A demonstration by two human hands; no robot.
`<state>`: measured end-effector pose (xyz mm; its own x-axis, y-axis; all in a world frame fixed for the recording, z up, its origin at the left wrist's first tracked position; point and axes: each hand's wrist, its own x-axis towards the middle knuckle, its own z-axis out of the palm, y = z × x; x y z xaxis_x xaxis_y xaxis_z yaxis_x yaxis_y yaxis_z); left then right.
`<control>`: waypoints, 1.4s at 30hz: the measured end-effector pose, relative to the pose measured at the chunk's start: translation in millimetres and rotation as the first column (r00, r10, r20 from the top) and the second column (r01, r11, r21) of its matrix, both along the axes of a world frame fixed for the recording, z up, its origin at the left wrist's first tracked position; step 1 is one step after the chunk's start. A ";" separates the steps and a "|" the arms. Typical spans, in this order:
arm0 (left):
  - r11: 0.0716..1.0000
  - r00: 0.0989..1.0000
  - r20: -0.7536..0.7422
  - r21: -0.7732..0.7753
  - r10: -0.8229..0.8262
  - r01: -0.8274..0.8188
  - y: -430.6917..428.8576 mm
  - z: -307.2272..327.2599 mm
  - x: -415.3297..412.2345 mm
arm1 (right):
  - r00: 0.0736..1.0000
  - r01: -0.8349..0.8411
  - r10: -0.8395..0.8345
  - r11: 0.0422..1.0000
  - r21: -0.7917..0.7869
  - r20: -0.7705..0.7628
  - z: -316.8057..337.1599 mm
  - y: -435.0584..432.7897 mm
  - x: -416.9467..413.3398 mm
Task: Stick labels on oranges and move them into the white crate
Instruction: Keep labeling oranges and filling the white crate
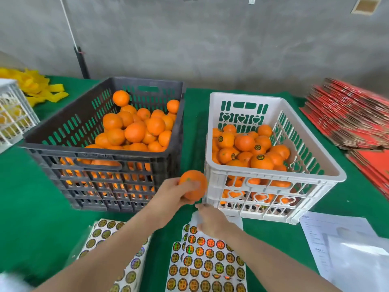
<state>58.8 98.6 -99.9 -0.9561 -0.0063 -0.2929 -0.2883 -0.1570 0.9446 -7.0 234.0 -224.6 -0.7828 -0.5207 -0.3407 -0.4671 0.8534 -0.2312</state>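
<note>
Round orange point(193, 185) with dimpled skin, no label visible on it, gripped in the left hand point(168, 192). Fingers curled around its near side, thumb across the front. Held in the air just before the gap between two crates, close to the near left corner of the white crate point(231, 171). Right hand point(210, 220) just below, over glossy label sheets point(206, 256) of round gold-and-black stickers, fingertips drawn together but blurred; pinching a label or not, impossible to tell.

White crate of slotted plastic with heart-shaped cut-outs, partly filled with labelled oranges point(261, 161), dark round stickers showing on several. Dark grey crate point(101, 153) of slotted plastic beside it on the left, heaped with bare oranges point(134, 131). Both on green cloth point(31, 197). Second pile of sheets point(117, 249) under the left forearm, white papers point(347, 245) at right, flat red cartons point(353, 121) stacked beyond.
</note>
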 end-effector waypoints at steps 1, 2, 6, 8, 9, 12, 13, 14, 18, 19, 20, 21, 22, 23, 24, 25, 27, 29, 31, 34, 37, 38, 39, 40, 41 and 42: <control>0.997 0.995 0.084 0.036 0.060 -0.064 -0.4 -13.3 2.2 | 1.000 0.009 -0.009 0.999 -0.031 -0.006 -2.5 2.5 0.2; 0.993 0.982 0.156 0.037 0.103 -0.110 -1.6 -25.3 4.1 | 1.000 0.011 -0.011 0.999 -0.049 0.001 -4.1 4.8 0.1; 0.984 0.932 0.320 0.003 0.169 -0.179 -7.9 -57.0 4.7 | 0.997 -0.006 0.008 1.000 -0.019 0.078 -4.0 4.3 -5.3; 0.985 0.925 0.339 -0.042 0.171 -0.167 -7.9 -62.9 2.0 | 0.997 -0.003 0.007 0.999 -0.050 0.082 -1.1 2.0 -9.5; 0.986 0.927 0.336 -0.064 0.167 -0.154 -7.1 -64.0 0.7 | 0.997 0.005 0.001 0.996 -0.084 0.071 1.5 2.1 -10.0; 0.993 0.936 0.332 -0.075 0.115 -0.095 -6.8 -66.0 -2.6 | 1.000 0.016 -0.009 0.969 -0.246 0.028 14.1 5.8 -7.5; 0.998 0.940 0.335 -0.050 0.064 -0.050 -7.9 -65.5 -3.0 | 1.000 0.000 0.003 0.957 -0.290 0.009 20.0 7.6 -5.6; 1.000 0.941 0.338 -0.018 0.000 0.006 -8.7 -64.9 -3.2 | 1.000 -0.020 0.018 0.948 -0.319 -0.008 26.3 9.2 -3.3; 0.990 0.935 0.326 0.077 -0.137 0.118 -4.2 -65.5 -2.5 | 0.999 -0.014 -0.001 0.923 -0.384 -0.037 38.8 16.7 6.3; 0.988 0.935 0.325 0.104 -0.144 0.116 -3.4 -67.7 -2.7 | 0.999 0.011 -0.027 0.917 -0.400 -0.034 39.0 19.3 9.7; 0.984 0.932 0.327 0.135 -0.155 0.116 -3.6 -70.0 -2.6 | 0.998 0.032 -0.050 0.911 -0.411 -0.032 38.3 21.8 12.4; 0.979 0.929 0.327 0.164 -0.171 0.122 -4.6 -71.4 -2.1 | 0.997 0.045 -0.064 0.909 -0.414 -0.032 37.5 23.7 14.5; 0.972 0.925 0.324 0.188 -0.198 0.142 -5.7 -71.3 -1.5 | 0.997 0.051 -0.071 0.910 -0.411 -0.034 36.8 24.8 16.2; 0.964 0.918 0.320 0.199 -0.234 0.176 -6.6 -71.3 -0.9 | 0.997 0.052 -0.072 0.909 -0.414 -0.032 36.6 25.4 18.2; 0.958 0.909 0.319 0.192 -0.267 0.214 -6.5 -71.4 -0.6 | 0.997 0.054 -0.072 0.903 -0.426 -0.027 36.5 24.5 20.4; 0.955 0.904 0.322 0.182 -0.282 0.234 -5.1 -70.8 -0.6 | 0.997 0.058 -0.077 0.890 -0.453 -0.025 35.7 23.7 22.4; 0.966 0.913 0.336 0.190 -0.230 0.173 -1.7 -71.0 -1.2 | 0.988 0.111 -0.153 0.833 -0.543 -0.032 31.8 24.3 27.7; 0.975 0.916 0.380 0.216 -0.127 0.046 -0.7 -73.2 -2.9 | 0.963 0.148 -0.256 0.763 -0.629 -0.084 28.2 28.0 35.8; 0.971 0.905 0.418 0.238 -0.081 -0.023 -0.9 -75.1 -4.1 | 0.951 0.106 -0.267 0.752 -0.651 -0.153 23.7 30.1 44.8; 0.959 0.884 0.460 0.276 -0.079 -0.058 -0.2 -77.2 -5.1 | 0.956 0.075 -0.230 0.794 -0.604 -0.184 17.8 26.8 56.5; 0.958 0.873 0.475 0.284 -0.109 -0.035 -0.2 -78.8 -7.3 | 0.948 0.074 -0.221 0.851 -0.520 -0.227 15.1 24.7 60.9; 0.960 0.870 0.480 0.280 -0.111 -0.032 -0.2 -79.3 -8.1 | 0.944 0.062 -0.220 0.852 -0.520 -0.247 15.9 24.0 63.6; 0.961 0.866 0.488 0.274 -0.109 -0.033 -0.3 -79.7 -8.7 | 0.935 0.030 -0.210 0.848 -0.529 -0.284 18.5 23.1 67.2; 0.963 0.863 0.494 0.265 -0.104 -0.036 0.0 -79.8 -8.9 | 0.924 -0.012 -0.194 0.847 -0.532 -0.330 18.8 23.3 69.4; 0.966 0.861 0.500 0.257 -0.097 -0.041 0.4 -80.6 -8.8 | 0.908 -0.056 -0.185 0.836 -0.547 -0.375 18.1 23.9 71.0; 0.967 0.858 0.505 0.250 -0.092 -0.043 0.6 -81.0 -8.6 | 0.892 -0.086 -0.189 0.822 -0.563 -0.412 17.5 23.8 72.9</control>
<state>50.2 99.2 -180.9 -0.6704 0.1510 -0.7264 -0.7238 -0.3482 0.5957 65.8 257.8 -207.1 -0.8049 -0.4631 0.3711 -0.5923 0.6657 -0.4540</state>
